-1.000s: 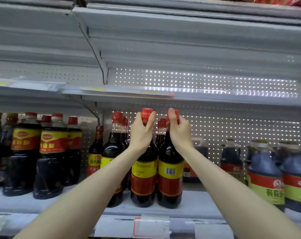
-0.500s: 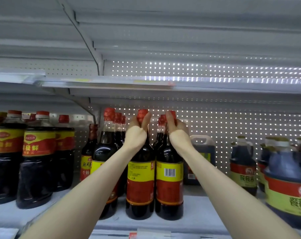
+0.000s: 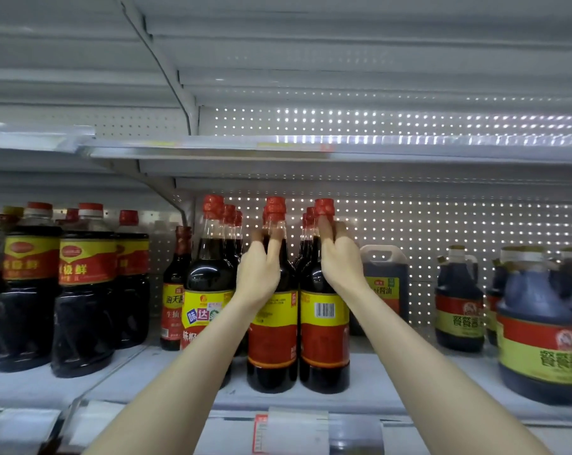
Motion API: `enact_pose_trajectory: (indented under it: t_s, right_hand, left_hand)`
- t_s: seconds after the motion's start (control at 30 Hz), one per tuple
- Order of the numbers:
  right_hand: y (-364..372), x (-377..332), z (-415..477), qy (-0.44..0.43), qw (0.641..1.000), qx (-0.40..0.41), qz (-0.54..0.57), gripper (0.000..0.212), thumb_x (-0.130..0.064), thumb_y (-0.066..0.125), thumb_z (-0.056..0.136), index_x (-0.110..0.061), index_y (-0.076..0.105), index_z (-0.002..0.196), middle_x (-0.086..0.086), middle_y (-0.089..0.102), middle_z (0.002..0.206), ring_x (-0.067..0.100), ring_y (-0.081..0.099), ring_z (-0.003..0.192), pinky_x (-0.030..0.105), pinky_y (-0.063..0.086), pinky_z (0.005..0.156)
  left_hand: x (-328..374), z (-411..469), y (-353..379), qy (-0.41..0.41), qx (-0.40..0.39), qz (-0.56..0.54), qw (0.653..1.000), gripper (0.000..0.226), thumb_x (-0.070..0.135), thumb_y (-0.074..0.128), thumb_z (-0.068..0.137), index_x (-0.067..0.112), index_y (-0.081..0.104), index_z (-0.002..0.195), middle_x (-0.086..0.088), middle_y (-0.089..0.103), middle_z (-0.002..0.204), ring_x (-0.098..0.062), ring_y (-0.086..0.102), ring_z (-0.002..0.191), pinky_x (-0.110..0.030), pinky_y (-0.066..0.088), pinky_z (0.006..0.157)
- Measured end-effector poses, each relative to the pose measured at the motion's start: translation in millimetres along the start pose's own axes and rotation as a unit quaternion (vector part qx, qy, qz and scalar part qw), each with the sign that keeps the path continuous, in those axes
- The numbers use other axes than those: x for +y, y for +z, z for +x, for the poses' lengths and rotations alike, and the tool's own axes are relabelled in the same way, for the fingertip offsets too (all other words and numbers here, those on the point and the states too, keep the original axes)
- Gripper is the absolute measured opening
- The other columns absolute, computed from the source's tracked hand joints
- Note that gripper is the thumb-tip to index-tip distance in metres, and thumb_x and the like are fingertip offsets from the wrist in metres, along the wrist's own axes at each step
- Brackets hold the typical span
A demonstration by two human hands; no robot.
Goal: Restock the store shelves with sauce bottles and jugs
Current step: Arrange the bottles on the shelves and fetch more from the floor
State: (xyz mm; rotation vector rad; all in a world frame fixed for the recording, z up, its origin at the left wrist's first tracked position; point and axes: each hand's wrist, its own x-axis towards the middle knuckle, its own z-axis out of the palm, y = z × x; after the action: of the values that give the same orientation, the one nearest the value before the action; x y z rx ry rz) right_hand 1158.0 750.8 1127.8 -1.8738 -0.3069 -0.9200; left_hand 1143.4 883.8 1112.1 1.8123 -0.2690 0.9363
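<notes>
Left hand point(image 3: 260, 270) sits high on my feed, its thumb and fingers point(image 3: 275, 239) pinching the clear neck of a tall dark sauce bottle point(image 3: 271, 339) with a red cap and a yellow-and-red label. The back of the hand covers that bottle's shoulder. Right hand point(image 3: 340, 261) is just beside it, fingers point(image 3: 327, 226) curled round the neck of a twin bottle point(image 3: 324, 343) right under the red cap. This one shows a barcode on its yellow band. Both bottles stand upright on the white metal shelf point(image 3: 392, 382), sides touching, near the front edge, and I see more red-capped necks lined up behind them.

Sweeping from the left, I see broad dark bottles point(image 3: 84, 290) with red-and-white caps and yellow-and-red labels on the neighbouring bay. Next is a slim dark bottle point(image 3: 174, 290) with a red label, set further back. A red-capped bottle with a blue sticker point(image 3: 209, 280) stands just left of the left wrist, partly hidden by the forearm. To the right of the right hand, a squarish brown jug with a moulded handle point(image 3: 384, 280) sits near the perforated back panel point(image 3: 442, 224). Round-bodied dark jugs point(image 3: 537, 323) with red-and-yellow labels fill the far right, blurred at the edge. A white price tag point(image 3: 297, 425) hangs on the shelf's front rail.
</notes>
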Motion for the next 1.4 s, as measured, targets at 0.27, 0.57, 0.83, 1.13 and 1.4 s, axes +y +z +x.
enact_pose_trajectory:
  t_s: [0.27, 0.57, 0.83, 1.13, 1.4]
  right_hand:
    - [-16, 19, -67, 0.019, 0.997, -0.074, 0.000, 0.058, -0.043, 0.031, 0.102, -0.007, 0.027, 0.147, 0.007, 0.033, 0.150, 0.017, 0.033, 0.134, 0.026, 0.026, 0.103]
    - [-9, 11, -135, -0.050, 0.999, 0.009, 0.015, 0.035, -0.027, 0.048, 0.099, -0.018, 0.046, 0.132, -0.008, 0.040, 0.130, 0.009, 0.036, 0.125, 0.018, 0.029, 0.100]
    - [19, 10, -164, 0.075, 0.980, -0.122, 0.137, 0.046, -0.038, 0.041, 0.101, -0.024, 0.036, 0.145, -0.008, 0.047, 0.138, 0.004, 0.046, 0.123, 0.028, 0.042, 0.104]
    - [21, -2, -165, 0.126, 0.974, -0.138, 0.130, 0.052, -0.044, 0.036, 0.102, -0.026, 0.029, 0.150, -0.012, 0.037, 0.146, 0.009, 0.034, 0.134, 0.028, 0.026, 0.110]
    - [23, -5, -164, 0.119, 0.979, -0.124, 0.108, 0.050, -0.045, 0.035, 0.102, -0.023, 0.035, 0.147, -0.002, 0.036, 0.149, 0.009, 0.039, 0.125, 0.028, 0.033, 0.102]
  left_hand:
    - [-22, -62, -13, -0.012, -0.079, -0.030, 0.996, 0.064, 0.043, 0.037, 0.100, 0.016, 0.012, 0.153, 0.004, 0.020, 0.156, -0.011, 0.016, 0.144, -0.018, 0.013, 0.102]
    - [-35, -92, -31, -0.094, -0.107, -0.138, 0.980, 0.053, 0.040, 0.037, 0.101, 0.016, 0.028, 0.148, -0.001, 0.042, 0.145, -0.011, 0.044, 0.123, -0.030, 0.038, 0.102]
    - [-37, -109, -39, -0.130, -0.158, -0.163, 0.965, 0.041, 0.039, 0.030, 0.103, 0.026, 0.033, 0.141, 0.011, 0.049, 0.123, 0.008, 0.047, 0.093, -0.017, 0.037, 0.086]
    - [-49, -116, -39, -0.115, -0.118, -0.082, 0.983, 0.057, 0.058, 0.031, 0.096, 0.026, 0.041, 0.143, 0.007, 0.052, 0.137, -0.013, 0.050, 0.124, -0.040, 0.040, 0.107]
    - [-41, -125, -50, -0.091, -0.077, -0.050, 0.992, 0.049, 0.041, 0.034, 0.102, 0.017, 0.037, 0.144, 0.000, 0.054, 0.135, -0.009, 0.051, 0.113, -0.025, 0.041, 0.093]
